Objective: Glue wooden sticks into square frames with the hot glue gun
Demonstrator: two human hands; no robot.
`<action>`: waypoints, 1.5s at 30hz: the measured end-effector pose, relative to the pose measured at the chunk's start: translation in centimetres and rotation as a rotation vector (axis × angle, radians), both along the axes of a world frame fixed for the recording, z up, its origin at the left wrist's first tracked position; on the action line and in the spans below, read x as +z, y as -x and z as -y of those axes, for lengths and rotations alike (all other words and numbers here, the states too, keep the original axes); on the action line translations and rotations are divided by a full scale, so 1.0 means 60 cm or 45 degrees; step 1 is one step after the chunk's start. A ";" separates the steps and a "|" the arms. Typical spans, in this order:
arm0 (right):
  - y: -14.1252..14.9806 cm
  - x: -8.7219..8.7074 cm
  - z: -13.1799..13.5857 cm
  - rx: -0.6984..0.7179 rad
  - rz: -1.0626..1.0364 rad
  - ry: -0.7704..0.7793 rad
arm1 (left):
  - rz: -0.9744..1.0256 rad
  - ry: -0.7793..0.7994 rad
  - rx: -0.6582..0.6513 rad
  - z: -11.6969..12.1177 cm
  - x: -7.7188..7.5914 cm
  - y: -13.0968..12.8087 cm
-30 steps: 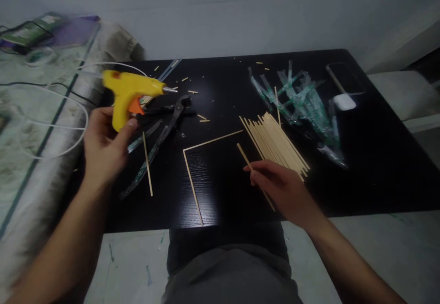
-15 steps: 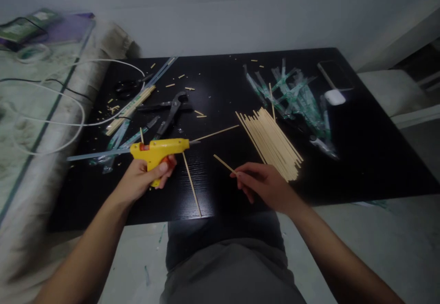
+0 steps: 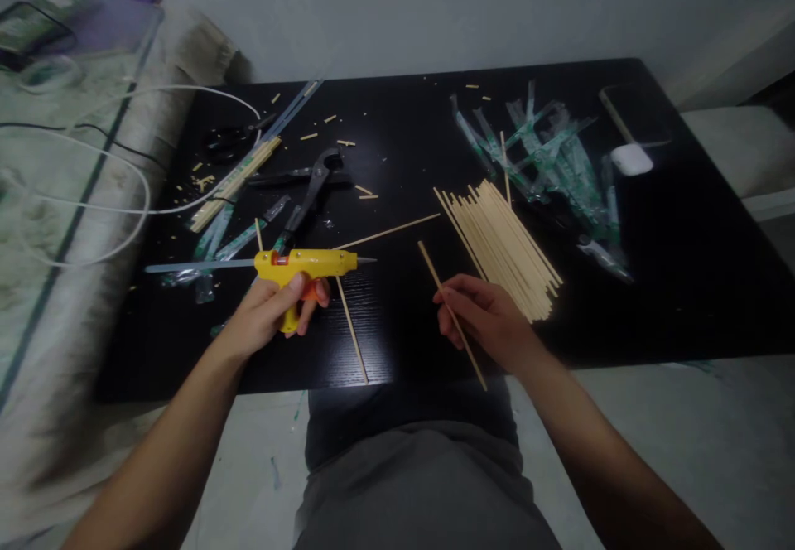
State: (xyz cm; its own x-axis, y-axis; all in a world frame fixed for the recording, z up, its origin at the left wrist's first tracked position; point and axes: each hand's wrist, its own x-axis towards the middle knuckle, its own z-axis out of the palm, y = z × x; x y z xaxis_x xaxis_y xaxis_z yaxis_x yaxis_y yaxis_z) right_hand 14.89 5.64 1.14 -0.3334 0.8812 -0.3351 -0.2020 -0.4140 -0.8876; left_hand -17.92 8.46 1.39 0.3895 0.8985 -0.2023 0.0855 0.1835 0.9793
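Note:
My left hand [image 3: 273,310] is wrapped round the handle of a yellow hot glue gun [image 3: 310,262], its nozzle pointing right. A translucent glue stick [image 3: 199,267] juts out of the gun's back. Between thumb and fingers, my right hand [image 3: 481,318] pinches a thin wooden stick [image 3: 430,262] that slants down toward the table's front edge. Under and beyond the gun, more thin sticks lie on the black table, one pointing to the front edge [image 3: 353,330] and another to the right [image 3: 397,230]. A pile of loose sticks [image 3: 500,252] rests just beyond my right hand.
Pliers [image 3: 314,190], black scissors [image 3: 229,142] and a bundle of sticks [image 3: 239,181] lie at the left. Crumpled plastic wrappers [image 3: 565,152], a phone [image 3: 639,115] and a white case [image 3: 632,159] are at the right. A white cable [image 3: 146,202] loops over the left edge.
The stick in my right hand has turned, so its full length now shows across the fingers. The glue gun appears slightly further right, still in my left hand. The view has shifted a little.

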 end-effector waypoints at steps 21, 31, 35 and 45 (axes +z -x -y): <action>0.002 -0.011 0.003 -0.131 0.032 -0.213 | 0.022 0.026 -0.022 -0.003 0.002 -0.001; 0.001 0.005 0.015 0.057 0.292 -0.380 | 0.016 0.029 -0.044 -0.002 -0.002 0.004; 0.002 -0.001 0.012 -0.038 0.135 -0.282 | 0.015 0.035 -0.053 -0.001 -0.001 0.004; 0.004 -0.005 0.001 -0.369 -0.172 0.032 | 0.079 0.001 -0.107 -0.002 0.003 0.001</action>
State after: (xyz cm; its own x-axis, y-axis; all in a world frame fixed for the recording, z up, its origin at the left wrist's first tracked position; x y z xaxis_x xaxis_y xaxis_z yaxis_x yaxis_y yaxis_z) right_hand 14.66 5.56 0.86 -0.1131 0.9380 -0.3276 -0.4302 -0.3435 -0.8348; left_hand -18.00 8.60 1.59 0.4754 0.8619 -0.1762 0.0395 0.1792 0.9830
